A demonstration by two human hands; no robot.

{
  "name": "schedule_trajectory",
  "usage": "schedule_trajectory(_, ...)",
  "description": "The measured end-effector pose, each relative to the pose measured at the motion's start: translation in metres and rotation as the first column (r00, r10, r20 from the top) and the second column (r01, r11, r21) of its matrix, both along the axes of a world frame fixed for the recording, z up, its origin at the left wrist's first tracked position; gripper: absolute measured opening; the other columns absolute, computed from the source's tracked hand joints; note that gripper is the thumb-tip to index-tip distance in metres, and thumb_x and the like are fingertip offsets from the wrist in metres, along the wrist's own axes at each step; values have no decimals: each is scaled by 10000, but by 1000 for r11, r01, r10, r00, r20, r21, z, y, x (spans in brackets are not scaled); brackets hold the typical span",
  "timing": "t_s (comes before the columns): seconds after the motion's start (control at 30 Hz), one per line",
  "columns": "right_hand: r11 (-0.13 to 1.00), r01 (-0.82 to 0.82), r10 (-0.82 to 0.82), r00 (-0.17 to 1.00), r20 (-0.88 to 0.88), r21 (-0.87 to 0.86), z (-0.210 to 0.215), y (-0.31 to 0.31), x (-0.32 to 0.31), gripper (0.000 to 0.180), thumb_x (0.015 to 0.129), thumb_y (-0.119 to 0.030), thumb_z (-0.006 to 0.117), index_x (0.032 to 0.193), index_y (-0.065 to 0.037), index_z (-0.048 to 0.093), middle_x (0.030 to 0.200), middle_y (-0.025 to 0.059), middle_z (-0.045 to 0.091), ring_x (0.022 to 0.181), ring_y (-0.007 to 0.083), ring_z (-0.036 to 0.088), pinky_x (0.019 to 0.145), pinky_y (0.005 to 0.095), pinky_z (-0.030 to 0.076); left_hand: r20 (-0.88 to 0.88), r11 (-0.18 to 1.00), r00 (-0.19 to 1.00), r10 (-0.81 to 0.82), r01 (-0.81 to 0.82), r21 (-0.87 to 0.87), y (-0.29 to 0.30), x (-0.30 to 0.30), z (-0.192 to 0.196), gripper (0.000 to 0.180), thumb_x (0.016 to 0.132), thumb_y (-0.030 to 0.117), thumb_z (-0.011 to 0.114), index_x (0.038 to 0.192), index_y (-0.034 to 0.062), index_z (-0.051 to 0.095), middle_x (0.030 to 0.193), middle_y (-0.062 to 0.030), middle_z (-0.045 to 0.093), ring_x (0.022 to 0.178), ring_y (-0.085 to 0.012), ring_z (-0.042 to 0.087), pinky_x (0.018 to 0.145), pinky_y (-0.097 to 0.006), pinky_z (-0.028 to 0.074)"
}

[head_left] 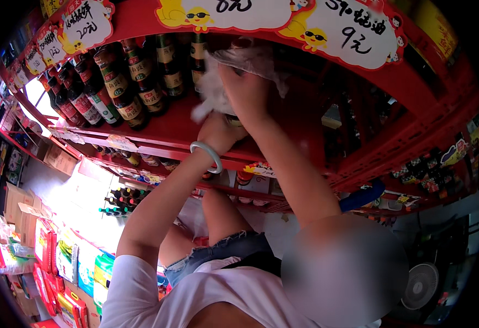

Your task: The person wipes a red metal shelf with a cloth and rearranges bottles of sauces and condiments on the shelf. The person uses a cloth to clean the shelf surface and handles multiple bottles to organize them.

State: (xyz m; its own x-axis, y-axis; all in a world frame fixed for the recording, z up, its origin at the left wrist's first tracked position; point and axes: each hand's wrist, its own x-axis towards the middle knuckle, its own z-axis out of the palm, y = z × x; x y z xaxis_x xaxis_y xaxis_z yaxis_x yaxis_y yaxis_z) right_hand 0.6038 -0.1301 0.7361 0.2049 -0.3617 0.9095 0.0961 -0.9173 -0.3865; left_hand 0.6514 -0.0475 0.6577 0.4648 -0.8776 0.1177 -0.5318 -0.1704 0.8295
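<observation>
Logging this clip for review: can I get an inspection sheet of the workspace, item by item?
Surface: red shelf, its right part bare of bottles.
Job's things: white cloth against the shelf, a thin clear bag above it; whether they are one piece cannot be told.
Clutter: dark bottles in a row at the left of the shelf; more bottles on lower shelves.
Grippers: right hand raised at the cloth and bag; left hand below it, a pale bangle on the wrist, its grip hidden.
Cables: nothing seen.
Surroundings: price signs above, cartons and packets lower left, a fan lower right.
</observation>
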Motion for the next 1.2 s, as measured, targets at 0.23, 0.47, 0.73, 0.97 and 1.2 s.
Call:
schedule_trajectory(0.23,958,-150,167,985,-49,245,-37,3,-3,158,721,-131,720,829,-40,648,770,66,657,716,186,632,660,316,481,153,964,965,-213,234,-129,13,28,-9,633,691,189,713,1235,-12,462,1169,-208,561,1094,-316,543,941,-364,421)
schedule_trajectory(0.47,746,-382,526,840,-132,545,-62,-10,-18,295,703,-165,743,935,-36,615,873,79,658,816,191,631,719,317,497,408,999,913,6,-24,38,52,73,76,228,900,124,471,1057,-1,579,937,-86,639,862,-151,604,758,-297,494)
schedule_trajectory(0.73,584,-467,676,732,-80,665,-63,-11,-30,422,731,-162,742,1086,-10,570,1071,91,617,970,168,583,837,294,462,-148,871,989,-27,-50,-488,-24,16,90,510,761,443,682,1000,-1,606,940,-93,658,893,-178,612,796,-287,462)
schedule_trajectory(0.97,904,-131,367,727,-581,407,-104,-18,-46,608,690,-317,771,1161,-4,547,1131,140,595,1047,251,559,932,337,414,-587,703,810,5,-420,-574,-33,18,89,200,751,189,675,855,30,613,702,-47,610,635,-161,589,587,-299,467)
schedule_trajectory(1.2,909,-311,401,836,-375,277,-71,-28,-42,451,740,-402,741,899,1,618,787,103,646,817,179,610,751,315,493,-798,454,448,-404,-659,-600,26,52,94,150,753,148,639,751,78,506,646,-47,497,646,-205,544,652,-366,494)
